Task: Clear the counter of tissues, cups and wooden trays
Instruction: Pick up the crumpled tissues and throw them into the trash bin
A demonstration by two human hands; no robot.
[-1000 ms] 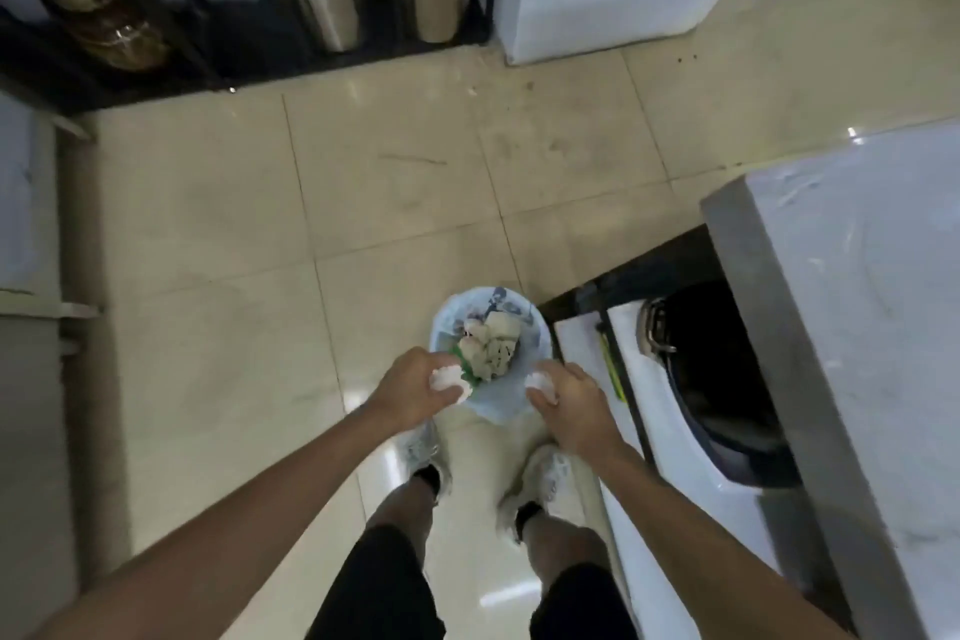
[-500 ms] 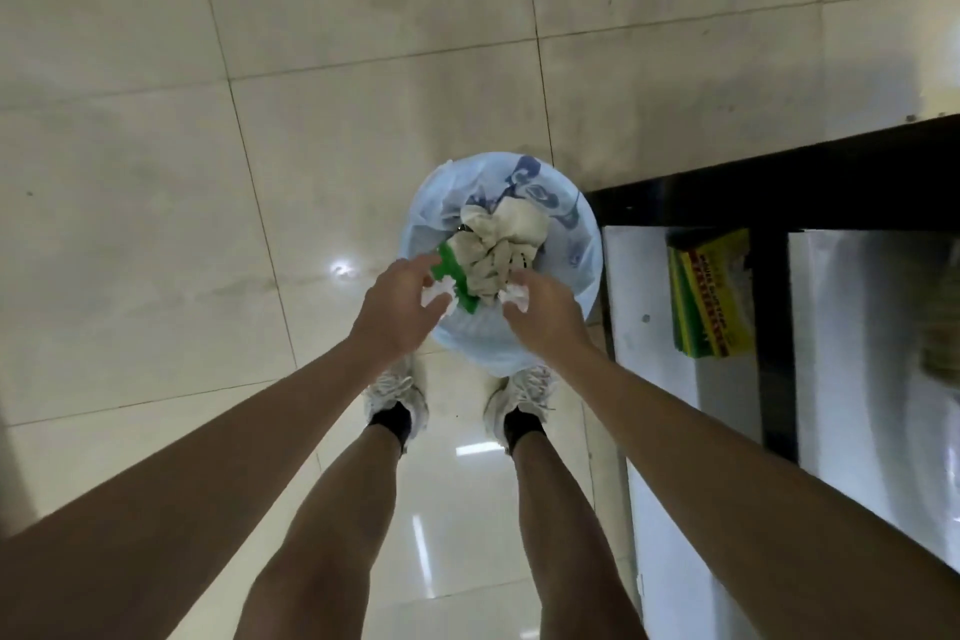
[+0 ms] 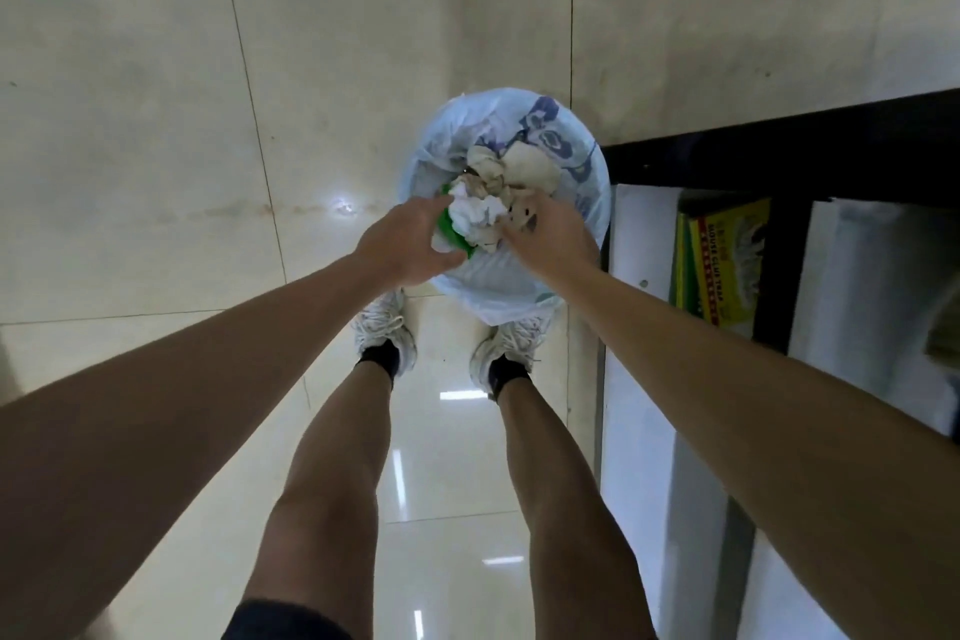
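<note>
A round waste bin (image 3: 589, 161) lined with a pale blue bag stands on the floor just past my shoes. It is heaped with crumpled tissues, some stained brown, and a green scrap (image 3: 450, 230). A fresh white tissue wad (image 3: 477, 215) lies on top of the heap, between my hands. My left hand (image 3: 408, 244) hovers over the bin's near left rim with its fingers apart. My right hand (image 3: 551, 234) hovers over the near right rim, fingers spread and just beside the wad. Neither hand grips anything that I can see.
A black-framed counter base (image 3: 779, 146) stands right beside the bin on the right, with a yellow and green box (image 3: 727, 263) on its lower shelf. Glossy beige floor tiles (image 3: 156, 146) stretch to the left and ahead.
Both hands held small white tissues over the bin before. Now the fingers have spread and a white wad lies on the heap. The camera has tilted further down.
</note>
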